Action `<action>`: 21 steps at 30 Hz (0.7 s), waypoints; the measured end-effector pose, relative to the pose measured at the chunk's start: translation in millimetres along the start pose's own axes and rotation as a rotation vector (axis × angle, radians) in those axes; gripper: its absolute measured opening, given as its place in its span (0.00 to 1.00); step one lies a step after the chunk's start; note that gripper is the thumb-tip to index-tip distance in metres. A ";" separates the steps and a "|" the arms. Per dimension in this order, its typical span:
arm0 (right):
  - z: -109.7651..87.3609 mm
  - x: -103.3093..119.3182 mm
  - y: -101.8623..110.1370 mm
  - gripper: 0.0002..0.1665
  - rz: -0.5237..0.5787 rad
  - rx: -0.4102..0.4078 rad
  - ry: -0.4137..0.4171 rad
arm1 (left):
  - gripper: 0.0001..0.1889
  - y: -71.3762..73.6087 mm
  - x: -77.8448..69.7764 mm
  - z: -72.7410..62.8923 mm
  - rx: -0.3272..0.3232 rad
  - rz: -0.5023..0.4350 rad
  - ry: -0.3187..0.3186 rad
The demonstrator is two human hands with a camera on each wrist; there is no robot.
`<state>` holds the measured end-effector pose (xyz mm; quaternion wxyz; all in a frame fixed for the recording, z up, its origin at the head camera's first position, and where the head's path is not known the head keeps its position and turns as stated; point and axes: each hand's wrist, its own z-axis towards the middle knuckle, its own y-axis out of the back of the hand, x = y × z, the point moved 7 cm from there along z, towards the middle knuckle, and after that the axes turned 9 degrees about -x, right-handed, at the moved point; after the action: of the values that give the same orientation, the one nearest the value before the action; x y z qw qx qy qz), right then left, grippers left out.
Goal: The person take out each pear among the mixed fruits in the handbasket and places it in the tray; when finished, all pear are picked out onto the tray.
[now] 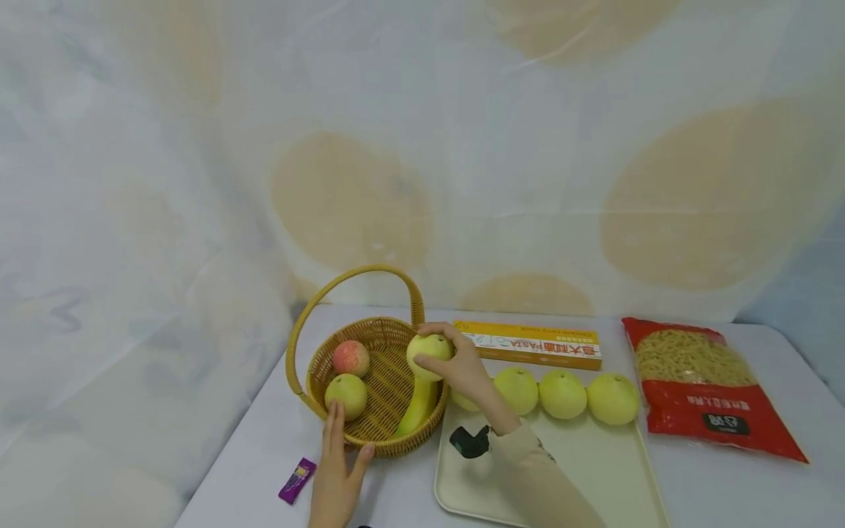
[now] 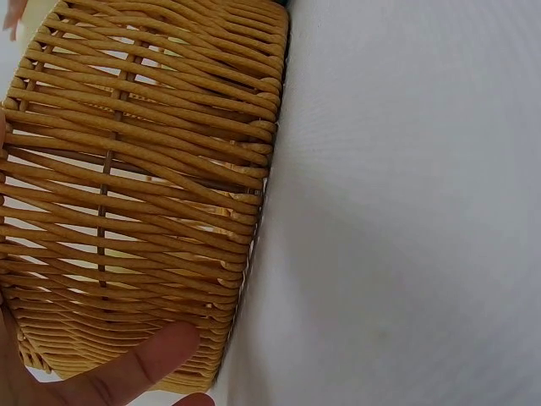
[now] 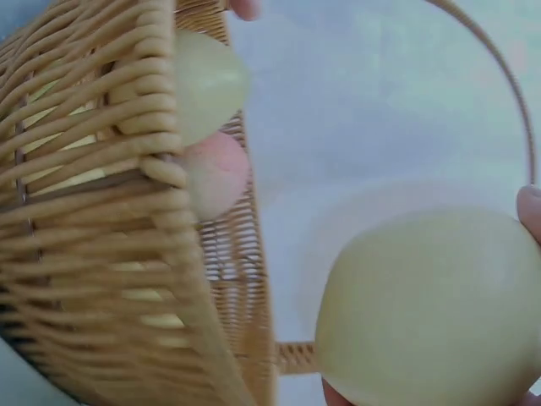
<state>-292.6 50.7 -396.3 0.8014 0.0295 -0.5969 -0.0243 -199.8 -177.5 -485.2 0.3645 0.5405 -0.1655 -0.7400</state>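
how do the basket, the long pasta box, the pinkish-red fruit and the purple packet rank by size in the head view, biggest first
1. basket
2. long pasta box
Not ranked: pinkish-red fruit and purple packet; the fruit is wider, the packet slimmer and slanted.

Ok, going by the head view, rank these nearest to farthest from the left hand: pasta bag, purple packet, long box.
1. Purple packet: just left of the left hand.
2. Long box: at the back, right of the basket.
3. Pasta bag: far right.
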 end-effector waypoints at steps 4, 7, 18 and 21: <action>-8.0 4.3 11.1 0.18 0.018 0.001 0.039 | 0.42 0.2 1.7 0.0 -0.002 0.000 -0.001; -15.6 7.3 18.4 0.18 0.011 -0.003 0.060 | 0.42 -0.3 2.7 -0.1 -0.004 0.005 -0.006; -44.9 11.0 37.4 0.15 -0.002 -0.019 0.095 | 0.42 -1.0 2.7 -0.7 -0.005 0.008 -0.001; -52.0 13.3 41.2 0.15 0.011 -0.024 0.097 | 0.42 -1.1 2.0 -0.5 -0.002 0.006 -0.001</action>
<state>-238.8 91.7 -395.4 0.8297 0.0175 -0.5573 -0.0255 -200.0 -178.1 -487.5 0.3673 0.5392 -0.1667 -0.7393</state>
